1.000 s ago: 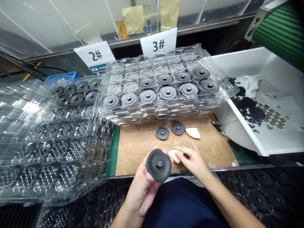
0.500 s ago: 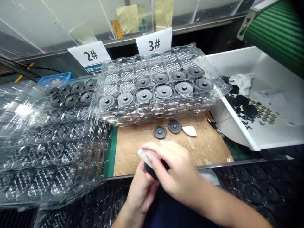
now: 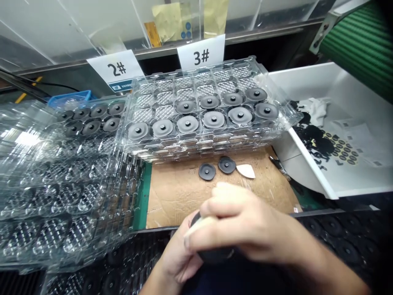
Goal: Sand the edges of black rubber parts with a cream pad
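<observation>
Nearest, a black disc is held in the left hand, whose fingers are curled under it; most of it is hidden by the right hand. Between the thumb and fingers of the right hand a pale pad is gripped, and it is set against or just over the disc; contact cannot be told, as the hand is blurred. The step in hand is judged to be the rubbing of the disc with the pad. For the next move, a steady hold by the left hand seems to be called for, with the disc turned so that each part of its face can be reached, and with the pad kept flat and lightly pressed.

Beyond the hands, cardboard is laid on the green tabletop. On it two loose discs are placed near each other, with a spare pad just beside the right one.

Farther back, a clear tray is stacked on others; its front row is filled with six discs, and four are seated in the second. To its right, black scraps are held in a white bin. Farthest, a card marked 3# is stood behind the tray.
</observation>
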`<state>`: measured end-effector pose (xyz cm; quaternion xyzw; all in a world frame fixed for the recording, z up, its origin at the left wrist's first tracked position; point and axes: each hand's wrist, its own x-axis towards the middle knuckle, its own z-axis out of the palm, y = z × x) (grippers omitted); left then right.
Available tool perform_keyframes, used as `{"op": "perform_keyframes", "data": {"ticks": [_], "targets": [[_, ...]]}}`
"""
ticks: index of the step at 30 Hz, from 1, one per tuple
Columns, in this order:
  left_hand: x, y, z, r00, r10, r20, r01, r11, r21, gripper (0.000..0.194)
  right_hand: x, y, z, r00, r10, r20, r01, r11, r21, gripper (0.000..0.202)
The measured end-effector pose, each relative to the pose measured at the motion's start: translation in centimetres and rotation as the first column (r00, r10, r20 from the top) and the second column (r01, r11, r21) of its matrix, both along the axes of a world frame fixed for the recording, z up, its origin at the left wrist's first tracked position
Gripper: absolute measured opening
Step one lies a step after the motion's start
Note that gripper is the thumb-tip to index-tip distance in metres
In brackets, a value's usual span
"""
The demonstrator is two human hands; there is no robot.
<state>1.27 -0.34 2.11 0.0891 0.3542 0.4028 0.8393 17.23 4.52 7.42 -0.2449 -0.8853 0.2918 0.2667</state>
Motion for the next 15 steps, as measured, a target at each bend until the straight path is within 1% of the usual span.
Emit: {"op": "perform_keyframes", "data": {"ticks": [1,2,3,4,5,6,7,9,10,11,12,13,14,15], "targets": [[-0.1,0.0,0.2,0.999,-0.043,0.032,0.043,0.999,-0.007,0.025,0.4,0.7,-0.6,0.999,-0.033,0.000,0.033,0.999,-0.006,0.026],[-0.3,0.1,0.4,0.993,-0.085,0.080,0.086,0.996,-0.014,0.029,0.8,1.1,-1.5,0.990,-0.138,-0.003,0.138,0.990,-0.008,0.028],[-0.5,0.2,0.5,0.985,-0.115,0.131,0.119,0.993,-0.021,0.034,1.3,1.2,-2.7,0.962,-0.275,0.002,0.275,0.961,-0.022,0.029],[-0.8,0.3,0.6,0.978,-0.122,0.167,0.128,0.992,-0.023,0.039,1.7,1.0,-4.2,0.917,-0.398,0.017,0.398,0.915,-0.065,0.029],[-0.9,0.3,0.7,0.974,-0.117,0.196,0.124,0.992,-0.023,0.044,2.0,0.5,-5.8,0.877,-0.478,0.044,0.480,0.867,-0.132,0.029],[-1.1,0.4,0.6,0.969,-0.117,0.219,0.124,0.992,-0.022,0.047,2.2,-0.3,-7.5,0.856,-0.510,0.082,0.515,0.830,-0.212,0.028],[-1.2,0.5,0.5,0.965,-0.119,0.233,0.128,0.991,-0.025,0.047,2.3,-1.2,-9.2,0.854,-0.506,0.120,0.517,0.805,-0.290,0.028],[-1.2,0.8,0.3,0.963,-0.122,0.239,0.134,0.990,-0.036,0.044,2.4,-3.1,-12.1,0.871,-0.461,0.170,0.489,0.781,-0.389,0.026],[-1.1,0.9,0.2,0.963,-0.127,0.237,0.141,0.989,-0.043,0.042,2.5,-3.8,-13.1,0.878,-0.443,0.179,0.476,0.778,-0.410,0.025],[-1.0,1.0,0.2,0.962,-0.140,0.236,0.156,0.987,-0.047,0.040,2.6,-4.3,-13.7,0.880,-0.439,0.183,0.473,0.773,-0.422,0.024],[-0.9,1.0,0.1,0.959,-0.152,0.237,0.168,0.985,-0.048,0.039,2.8,-4.5,-13.8,0.874,-0.451,0.182,0.483,0.763,-0.430,0.024],[-0.7,1.1,0.2,0.958,-0.158,0.239,0.173,0.984,-0.044,0.040,3.0,-4.5,-13.3,0.860,-0.479,0.176,0.505,0.747,-0.432,0.024],[-0.6,1.1,0.3,0.957,-0.165,0.240,0.180,0.983,-0.042,0.043,3.2,-4.2,-12.4,0.837,-0.521,0.169,0.538,0.725,-0.430,0.024],[-0.4,1.1,0.4,0.956,-0.171,0.239,0.187,0.981,-0.043,0.047,3.4,-3.9,-11.0,0.807,-0.571,0.151,0.576,0.701,-0.421,0.025]]}}
